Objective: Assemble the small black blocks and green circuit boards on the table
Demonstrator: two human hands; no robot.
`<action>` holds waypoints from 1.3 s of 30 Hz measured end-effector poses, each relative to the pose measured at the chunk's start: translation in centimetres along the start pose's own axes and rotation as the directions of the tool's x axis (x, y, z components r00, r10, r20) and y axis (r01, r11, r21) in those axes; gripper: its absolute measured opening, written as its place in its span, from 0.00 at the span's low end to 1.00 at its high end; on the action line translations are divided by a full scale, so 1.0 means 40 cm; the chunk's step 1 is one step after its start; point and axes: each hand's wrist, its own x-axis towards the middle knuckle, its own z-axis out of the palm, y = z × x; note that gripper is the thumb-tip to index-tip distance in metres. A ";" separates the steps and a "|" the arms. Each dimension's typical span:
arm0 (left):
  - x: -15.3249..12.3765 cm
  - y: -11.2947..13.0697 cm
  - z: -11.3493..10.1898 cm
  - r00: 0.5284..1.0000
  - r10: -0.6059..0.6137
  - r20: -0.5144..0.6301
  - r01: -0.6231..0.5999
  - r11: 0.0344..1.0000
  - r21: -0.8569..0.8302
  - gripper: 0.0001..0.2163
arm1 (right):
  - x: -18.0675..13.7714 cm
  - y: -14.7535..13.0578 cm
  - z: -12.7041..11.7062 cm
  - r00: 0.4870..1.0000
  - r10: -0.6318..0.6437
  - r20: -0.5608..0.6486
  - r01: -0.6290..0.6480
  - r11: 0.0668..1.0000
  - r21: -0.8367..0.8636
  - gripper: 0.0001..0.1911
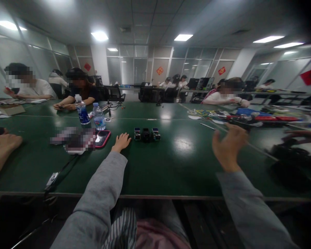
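My left hand (121, 141) lies flat on the green table (150, 166), fingers stretched out, empty, beside a phone in a red case (102, 138). Three small dark blocks (146, 134) stand in a row just right of that hand. My right hand (229, 148) is raised above the table, fingers spread and somewhat blurred, holding nothing that I can see. Both arms wear grey sleeves.
Two water bottles (82, 110) (99, 117) stand at the left. A cable with a small device (52, 180) runs off the near edge. Another person's hands (5, 141) rest at the far left. Tools and coloured parts (248, 117) clutter the right side. Several people sit at the far side.
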 end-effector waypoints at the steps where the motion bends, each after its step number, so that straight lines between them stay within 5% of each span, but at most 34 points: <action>1: 0.001 0.000 0.000 1.000 0.002 0.000 -0.002 1.000 -0.003 0.25 | 0.005 -0.079 0.039 0.997 -0.029 0.077 0.019 0.992 0.127 0.24; 5: 0.001 0.000 0.003 1.000 0.002 -0.013 -0.002 1.000 0.004 0.26 | -0.066 -0.346 0.193 0.882 -0.283 0.376 0.097 0.891 0.443 0.24; 8: 0.002 0.000 0.005 1.000 -0.005 -0.017 0.005 1.000 0.005 0.25 | -0.151 -0.425 0.270 0.785 -0.382 0.487 0.146 0.879 0.453 0.26; 12: 0.002 -0.004 0.005 1.000 -0.006 -0.004 0.006 1.000 -0.010 0.26 | -0.195 -0.408 0.298 0.741 -0.439 0.508 0.209 0.870 0.447 0.19; 18: 0.001 -0.005 0.006 1.000 0.002 -0.002 -0.002 1.000 -0.016 0.26 | -0.184 -0.374 0.307 0.806 -0.343 0.482 0.117 0.892 0.437 0.15; 24: 0.004 -0.002 0.007 1.000 -0.010 0.003 0.010 1.000 0.005 0.26 | -0.186 -0.357 0.354 0.850 -0.257 0.460 0.012 0.883 0.470 0.26; 39: 0.004 -0.009 0.006 1.000 -0.009 0.019 0.009 1.000 -0.013 0.26 | -0.147 -0.224 0.386 0.805 -0.191 0.561 -0.156 0.845 0.511 0.22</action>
